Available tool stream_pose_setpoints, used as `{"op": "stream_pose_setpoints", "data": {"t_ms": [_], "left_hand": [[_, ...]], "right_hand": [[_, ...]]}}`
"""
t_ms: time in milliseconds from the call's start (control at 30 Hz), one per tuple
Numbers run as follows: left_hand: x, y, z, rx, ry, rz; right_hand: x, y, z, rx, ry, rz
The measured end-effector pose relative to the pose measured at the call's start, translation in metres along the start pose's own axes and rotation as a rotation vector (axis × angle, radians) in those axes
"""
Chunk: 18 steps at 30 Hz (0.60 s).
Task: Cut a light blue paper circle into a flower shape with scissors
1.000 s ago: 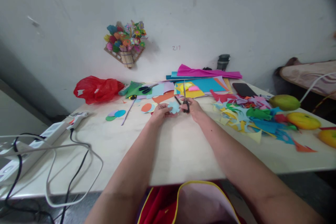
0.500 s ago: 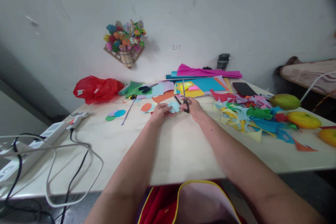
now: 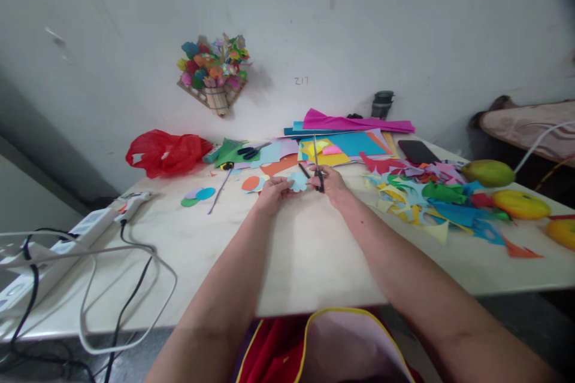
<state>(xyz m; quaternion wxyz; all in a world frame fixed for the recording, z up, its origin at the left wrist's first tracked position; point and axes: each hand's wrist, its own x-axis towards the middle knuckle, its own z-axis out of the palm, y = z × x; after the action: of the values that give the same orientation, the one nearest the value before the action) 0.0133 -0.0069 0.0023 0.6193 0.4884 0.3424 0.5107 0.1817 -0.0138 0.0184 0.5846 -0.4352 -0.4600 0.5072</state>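
Between the fingers of my left hand (image 3: 275, 192) is a light blue paper flower (image 3: 297, 181) with scalloped edges. My right hand (image 3: 333, 184) grips a pair of black-handled scissors (image 3: 318, 178), their blade pointing away from me toward the coloured sheets. A short black stick-like thing (image 3: 304, 171) shows between the flower and the scissors; whether it belongs to the scissors I cannot tell. Just left of my left hand lie an orange paper circle (image 3: 251, 184) and other cut rounds. Farther left are a blue paper circle (image 3: 205, 193) and a thin purple strip (image 3: 219, 192).
Paper scraps (image 3: 417, 197) are heaped on the right, beside a phone (image 3: 417, 152) and mangoes (image 3: 520, 204). Coloured sheets (image 3: 354, 146) and another pair of scissors (image 3: 251, 150) lie at the back. A red plastic bag (image 3: 166, 152) and a power strip (image 3: 76, 233) with cables are left.
Both hands stay almost where they were, still holding the paper flower and the scissors. The scissors have tilted very slightly.
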Motion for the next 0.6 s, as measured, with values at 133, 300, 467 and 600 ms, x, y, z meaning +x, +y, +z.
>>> {"op": "stream_pose_setpoints", "data": {"t_ms": [133,300,467,600], "left_hand": [[-0.0002,0.0001,0.0009,-0.011,0.001,0.006],[0.0014,0.0037,0.0043,-0.094,0.111,-0.03],[0.004,0.0053,0.0034,-0.113,0.11,-0.068],[0.0013,0.005,0.004,-0.055,0.04,-0.049]], "right_hand": [[0.0008,0.0005,0.0004,0.018,0.007,-0.012],[0.0025,0.0014,0.0012,0.031,0.04,-0.05],[0.0029,0.0016,0.0015,0.032,0.044,-0.05],[0.0021,0.0007,0.0017,0.019,0.043,-0.056]]}}
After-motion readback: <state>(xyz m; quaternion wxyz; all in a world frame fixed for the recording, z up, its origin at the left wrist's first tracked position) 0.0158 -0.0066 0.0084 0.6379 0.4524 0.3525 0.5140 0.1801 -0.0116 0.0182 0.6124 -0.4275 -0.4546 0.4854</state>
